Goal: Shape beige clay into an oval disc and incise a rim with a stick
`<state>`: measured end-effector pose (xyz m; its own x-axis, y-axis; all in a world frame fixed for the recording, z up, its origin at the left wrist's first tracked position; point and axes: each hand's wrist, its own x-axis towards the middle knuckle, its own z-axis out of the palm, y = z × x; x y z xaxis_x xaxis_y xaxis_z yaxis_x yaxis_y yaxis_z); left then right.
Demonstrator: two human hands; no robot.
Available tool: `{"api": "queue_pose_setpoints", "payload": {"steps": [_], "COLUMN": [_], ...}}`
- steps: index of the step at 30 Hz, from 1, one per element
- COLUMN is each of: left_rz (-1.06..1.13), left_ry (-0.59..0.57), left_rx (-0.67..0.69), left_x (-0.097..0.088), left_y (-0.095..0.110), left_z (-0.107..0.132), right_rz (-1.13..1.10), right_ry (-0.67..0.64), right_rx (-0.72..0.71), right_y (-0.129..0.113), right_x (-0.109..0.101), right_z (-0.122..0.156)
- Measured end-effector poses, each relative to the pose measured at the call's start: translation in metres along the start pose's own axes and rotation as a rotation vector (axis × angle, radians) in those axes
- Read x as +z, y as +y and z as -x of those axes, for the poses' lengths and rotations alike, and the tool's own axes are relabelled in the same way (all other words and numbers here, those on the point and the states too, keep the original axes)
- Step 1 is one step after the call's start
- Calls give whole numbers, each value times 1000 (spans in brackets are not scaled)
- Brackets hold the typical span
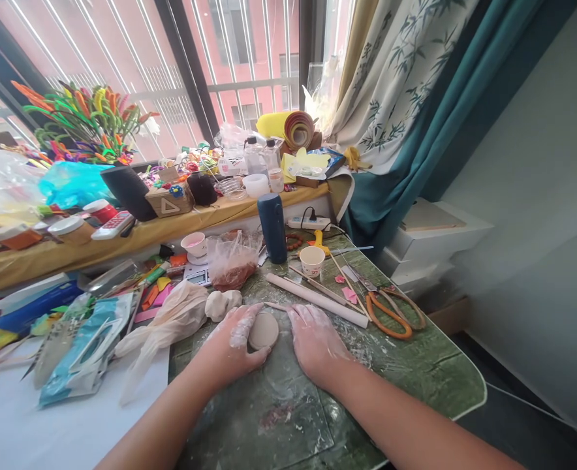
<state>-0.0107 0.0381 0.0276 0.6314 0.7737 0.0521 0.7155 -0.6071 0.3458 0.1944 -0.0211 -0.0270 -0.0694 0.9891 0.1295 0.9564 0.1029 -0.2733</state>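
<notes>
A round, flat greyish clay disc (264, 331) lies on the table inside the curve of my left hand (234, 336). My left thumb reaches along the disc's lower edge, apart from the fingers, which stretch past its upper left side. A thin pale clay piece (275, 305) spans the gap between the fingertips of both hands. My right hand (316, 336) lies palm down with its fingers stretched forward, their tips at that piece's right end. White powder or clay residue coats both hands. Left of them sits a white clay lump (222, 304), partly behind my left hand.
Beyond my hands lie a pale rolling rod (318, 300), thin sticks, orange-handled scissors (389, 316), a paper cup (312, 261) and a dark blue cylinder (272, 228). A plastic bag (183, 310) and craft packets (90, 346) crowd the left. The table edge (484, 391) curves at right.
</notes>
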Motion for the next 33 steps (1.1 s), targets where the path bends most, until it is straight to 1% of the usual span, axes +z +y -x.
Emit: {"api": "queue_pose_setpoints", "payload": {"steps": [3,5,7,9,11,13,16,17,19,22,24,27,31,33], "left_rz": [-56,-71,-47,-3,31,27,-40,-63,-78,-36,-5,-12,-136,-201], "left_ry": [53,51,-1,-57,-74,-39,40,58,61,-17,-42,15,144,164], "left_rx": [-102,-133,-84,-8,26,-13,-121,-139,-115,8,40,-8,-174,-198], "left_x": [8,9,5,1,0,3,10,12,12,5,1,4,17,20], "left_y": [11,11,5,-4,-9,-8,3,6,7,-1,-7,-5,13,18], "left_z": [2,4,5,5,3,1,1,2,5,7,6,0,-5,-5], "right_rz": [2,11,22,27,24,20,26,30,32,22,13,3,-4,-4], "right_ry": [-27,-34,-36,-34,-31,-26,-15,-12,-10,-15,-22,-32,-42,-47], "right_rx": [-2,-4,-4,-1,1,-2,-14,-17,-19,-16,-11,-2,1,7], "right_y": [0,0,0,0,-1,-1,-1,-1,-1,0,0,0,-2,-2], "right_x": [-2,-3,-5,-5,-6,-6,-7,-7,-7,-6,-6,-7,-11,-13], "right_z": [0,1,1,1,1,1,2,2,2,2,2,2,2,2]}}
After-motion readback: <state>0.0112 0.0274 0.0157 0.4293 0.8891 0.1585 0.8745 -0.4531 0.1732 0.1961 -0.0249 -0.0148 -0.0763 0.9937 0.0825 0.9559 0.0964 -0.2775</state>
